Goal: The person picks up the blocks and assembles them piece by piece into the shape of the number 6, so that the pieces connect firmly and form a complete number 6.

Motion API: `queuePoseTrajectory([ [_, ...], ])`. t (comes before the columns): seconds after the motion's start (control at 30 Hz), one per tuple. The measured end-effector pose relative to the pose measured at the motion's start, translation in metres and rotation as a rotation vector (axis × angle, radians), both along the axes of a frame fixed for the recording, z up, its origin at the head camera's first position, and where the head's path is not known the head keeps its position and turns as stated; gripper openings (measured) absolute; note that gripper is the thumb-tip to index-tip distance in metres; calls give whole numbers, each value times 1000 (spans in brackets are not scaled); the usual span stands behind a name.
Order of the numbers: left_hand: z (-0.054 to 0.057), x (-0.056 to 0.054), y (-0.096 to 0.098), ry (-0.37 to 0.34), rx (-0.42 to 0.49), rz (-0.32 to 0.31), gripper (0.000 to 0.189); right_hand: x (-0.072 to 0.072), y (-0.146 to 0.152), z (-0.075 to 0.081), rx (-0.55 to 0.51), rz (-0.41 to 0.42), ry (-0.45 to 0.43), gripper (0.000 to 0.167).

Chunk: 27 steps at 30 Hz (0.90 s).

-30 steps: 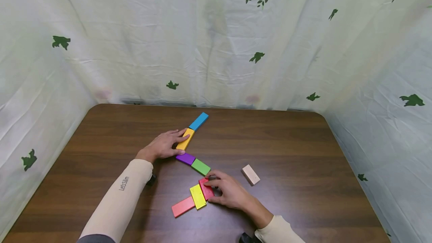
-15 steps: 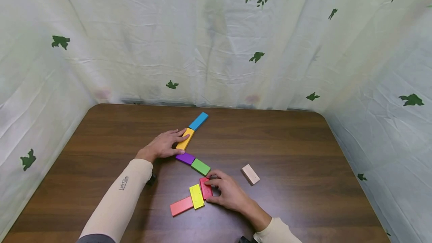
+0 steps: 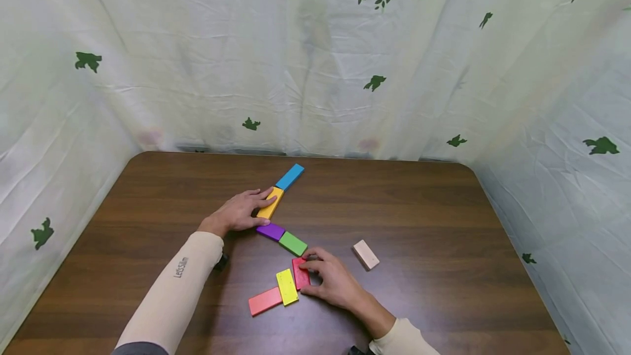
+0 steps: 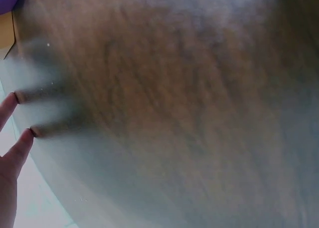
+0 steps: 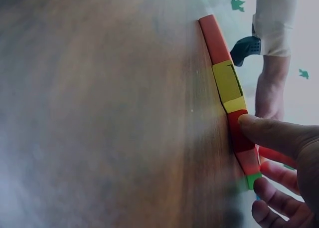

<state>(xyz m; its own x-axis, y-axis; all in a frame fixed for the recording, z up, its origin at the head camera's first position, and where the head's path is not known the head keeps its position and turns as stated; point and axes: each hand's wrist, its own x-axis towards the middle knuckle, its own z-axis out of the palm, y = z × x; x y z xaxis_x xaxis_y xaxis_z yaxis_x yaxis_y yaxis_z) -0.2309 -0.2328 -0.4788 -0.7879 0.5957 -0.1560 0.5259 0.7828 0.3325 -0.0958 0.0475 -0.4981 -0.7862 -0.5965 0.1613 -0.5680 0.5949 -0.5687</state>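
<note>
pink block (image 3: 264,302) and yellow block (image 3: 287,287) sit slightly further left than before; straight-fingered left hand (image 3: 239,212) touches orange block (image 3: 268,211); right hand (image 3: 332,279) pinches red block (image 3: 299,278), probably aligning it; gentle release seems needed.

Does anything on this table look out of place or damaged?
The pale block stands out: it lies alone toward the right, apart from the zigzag line of coloured blocks. I see no spill or obvious damage.

Brown table (image 3: 419,207), pale curtains (image 3: 207,32), green prints (image 3: 89,61)
</note>
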Motion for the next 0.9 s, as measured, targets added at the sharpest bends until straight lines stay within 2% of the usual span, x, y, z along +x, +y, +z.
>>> queuePoseTrajectory([
  [0.27, 4, 3, -1, 17, 43, -23, 69, 0, -1, 0, 11, -12, 0, 42],
  [0.4, 3, 0, 0, -13, 18, 1, 68, -1, -2, 0, 3, -16, -1, 41],
  [0.63, 0, -1, 0, -22, -21, 14, 66, 0, -1, 0, -4, -10, -5, 44],
  [0.77, 1, 0, 0, -24, -11, 16, 67, 0, 3, 3, -37, 28, 22, 46],
  [0.9, 1, 0, 0, -18, -8, 9, 68, 0, 3, 8, 33, 123, 92, 47],
])
